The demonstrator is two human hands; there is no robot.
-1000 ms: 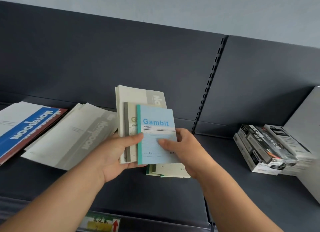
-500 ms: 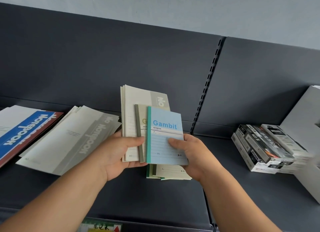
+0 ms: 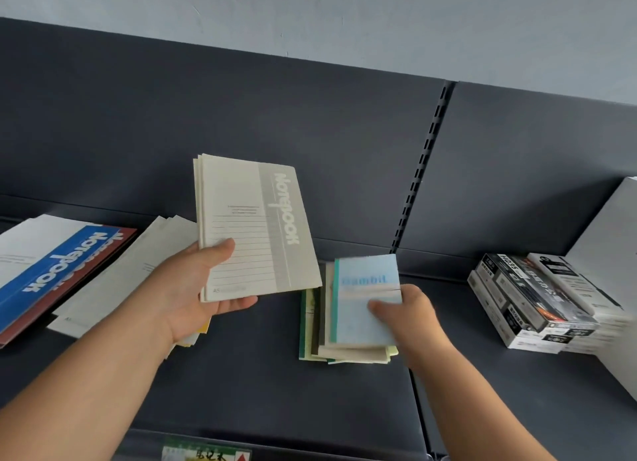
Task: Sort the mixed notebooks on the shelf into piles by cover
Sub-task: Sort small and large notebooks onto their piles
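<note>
My left hand (image 3: 193, 288) grips a thin stack of cream-and-grey "Notebook" notebooks (image 3: 255, 226) by the lower left corner, held upright above the shelf. My right hand (image 3: 406, 319) holds a light blue "Gambit" notebook (image 3: 365, 288) with a grey-spined one behind it, low over a small pile of green and cream notebooks (image 3: 310, 336) on the shelf. A fanned pile of cream-and-grey notebooks (image 3: 138, 274) lies left of my left hand. Further left lies a blue-and-red "Notebook" pile (image 3: 62, 271).
The dark grey shelf (image 3: 262, 391) has a back panel with a slotted upright (image 3: 420, 171). Black-and-white boxes (image 3: 531, 298) are stacked at the right, beside a large white box (image 3: 613, 240). A price label (image 3: 206, 455) sits on the shelf's front edge.
My hands have parted. The right hand carried the blue Gambit notebook and the grey-spined one down and right to the small pile. The left hand keeps the cream-and-grey stack, now fully showing.
</note>
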